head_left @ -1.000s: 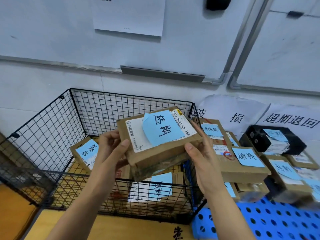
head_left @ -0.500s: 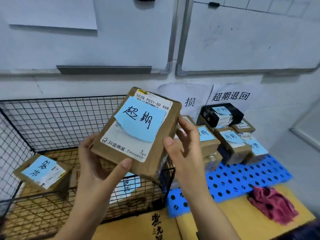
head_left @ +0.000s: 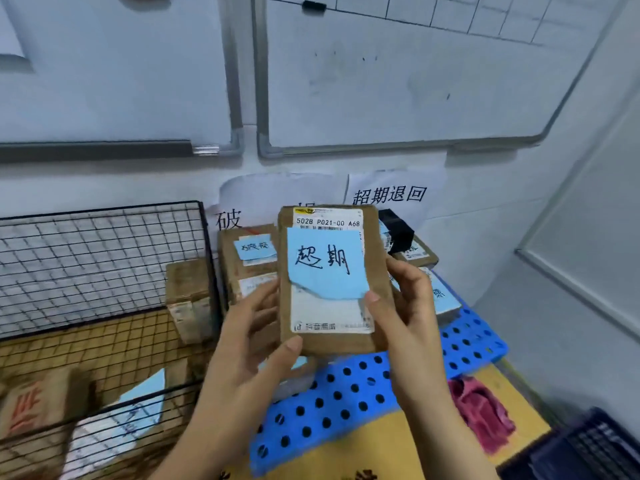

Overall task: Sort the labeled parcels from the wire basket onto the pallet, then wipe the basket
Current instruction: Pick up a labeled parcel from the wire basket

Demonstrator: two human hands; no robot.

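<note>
1. Brown parcel [head_left: 325, 317], held upright in the air over the left part of the blue pallet [head_left: 346, 400], just right of the wire basket's right wall, its labelled face turned toward the camera.
2. Blue note [head_left: 325, 268] with black handwriting stuck over the white shipping label on that face.
3. Left hands-side grip: left hand [head_left: 249, 344] clasping the parcel's left edge, thumb on the lower left corner of the front, fingers behind.
4. Right hand [head_left: 405, 306] clasping the right edge, thumb tip pressed on the front beside the note's lower right corner, fingers curled round the back.
5. Behind the held parcel, along the pallet's far edge by the wall: more brown parcels with blue notes, one [head_left: 249, 258] at the left, and a black parcel [head_left: 398, 230] farther right (mostly hidden).
6. Wire basket [head_left: 104, 258] on the left of the yellow tabletop [head_left: 346, 455], touching or just beside the pallet, with a brown parcel [head_left: 187, 296] standing in its far right corner and another with a blue note [head_left: 138, 403] near its front wall.
7. Pink cloth [head_left: 481, 410] crumpled on the tabletop off the pallet's near right edge.
8. Paper sign [head_left: 388, 194] with black characters on the wall above the pallet.
</note>
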